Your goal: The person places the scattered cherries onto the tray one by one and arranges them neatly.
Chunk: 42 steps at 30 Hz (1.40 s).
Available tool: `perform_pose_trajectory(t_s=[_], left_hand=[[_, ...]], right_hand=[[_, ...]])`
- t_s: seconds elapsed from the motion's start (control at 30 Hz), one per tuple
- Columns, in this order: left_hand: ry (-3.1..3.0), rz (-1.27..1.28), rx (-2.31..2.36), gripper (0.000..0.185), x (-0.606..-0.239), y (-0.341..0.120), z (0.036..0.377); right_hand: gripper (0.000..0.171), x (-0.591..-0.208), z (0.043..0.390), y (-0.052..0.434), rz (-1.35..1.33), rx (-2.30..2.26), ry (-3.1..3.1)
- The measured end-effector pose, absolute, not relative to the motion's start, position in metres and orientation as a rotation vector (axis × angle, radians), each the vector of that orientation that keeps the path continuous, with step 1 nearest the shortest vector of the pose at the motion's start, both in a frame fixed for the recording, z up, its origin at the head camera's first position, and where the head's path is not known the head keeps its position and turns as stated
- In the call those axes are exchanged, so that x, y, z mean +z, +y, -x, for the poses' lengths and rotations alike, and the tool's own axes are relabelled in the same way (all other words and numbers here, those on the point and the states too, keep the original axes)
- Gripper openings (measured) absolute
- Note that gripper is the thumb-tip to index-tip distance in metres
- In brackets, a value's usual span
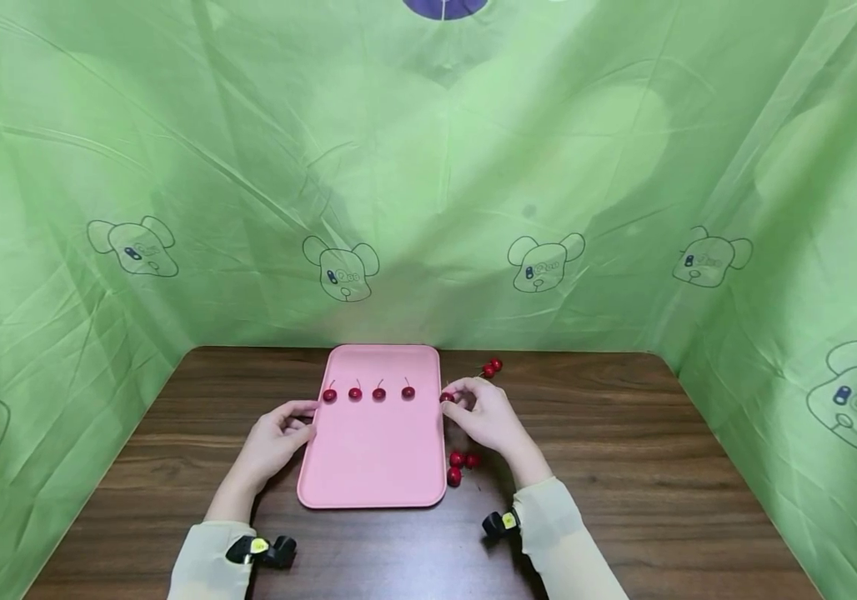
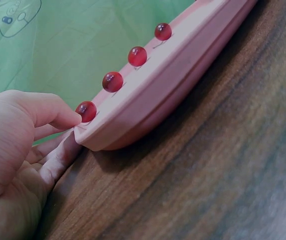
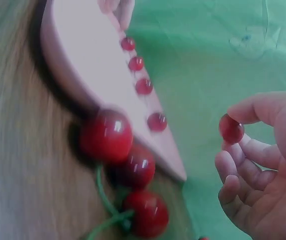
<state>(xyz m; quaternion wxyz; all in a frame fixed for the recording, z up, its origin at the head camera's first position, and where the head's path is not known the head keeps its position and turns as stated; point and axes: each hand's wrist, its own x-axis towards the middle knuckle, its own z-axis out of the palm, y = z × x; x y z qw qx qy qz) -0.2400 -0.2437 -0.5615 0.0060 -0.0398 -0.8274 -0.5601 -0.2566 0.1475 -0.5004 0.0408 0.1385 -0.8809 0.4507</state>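
A pink tray (image 1: 368, 454) lies on the table with a row of several red cherries (image 1: 379, 394) across its far part, stems pointing away. My left hand (image 1: 271, 442) holds the tray's left rim, its fingertips close to the leftmost cherry (image 2: 86, 111). Between thumb and finger, my right hand (image 1: 484, 414) pinches another cherry (image 3: 231, 129) at the tray's right edge. The right wrist view shows that cherry raised, with the other fingers loosely curled below it.
Three loose cherries (image 1: 456, 460) with green stems sit beside the tray's right edge, near the right forearm. Two more cherries (image 1: 488, 371) lie farther back on the wooden table (image 1: 608, 467). Green printed fabric (image 1: 443, 208) hangs behind and along both sides.
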Motion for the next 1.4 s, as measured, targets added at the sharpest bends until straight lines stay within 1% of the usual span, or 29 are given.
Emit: perform_pose_trajectory(t_s=[0.33, 0.57, 0.9, 1.07, 1.4], left_hand=[[-2.615, 0.108, -1.721, 0.041, -0.565, -0.242, 0.242], [-2.603, 0.112, -1.735, 0.041, -0.562, -0.243, 0.24], [-2.582, 0.124, -1.765, 0.04, -0.558, -0.244, 0.24], [-2.585, 0.127, -1.758, 0.039, -0.559, -0.244, 0.241], [-2.578, 0.14, -1.767, 0.038, -0.56, -0.245, 0.241]], right_hand=[[0.019, -0.479, 0.25, 0.105, -0.636, 1.417, -2.65], [0.02, -0.477, 0.254, 0.064, -0.756, 1.474, -2.682], [0.023, -0.49, 0.255, 0.017, -0.759, 1.51, -2.761], [0.024, -0.501, 0.255, 0.0, -0.743, 1.582, -2.728], [0.023, -0.519, 0.248, -0.027, -0.698, 1.547, -2.753]])
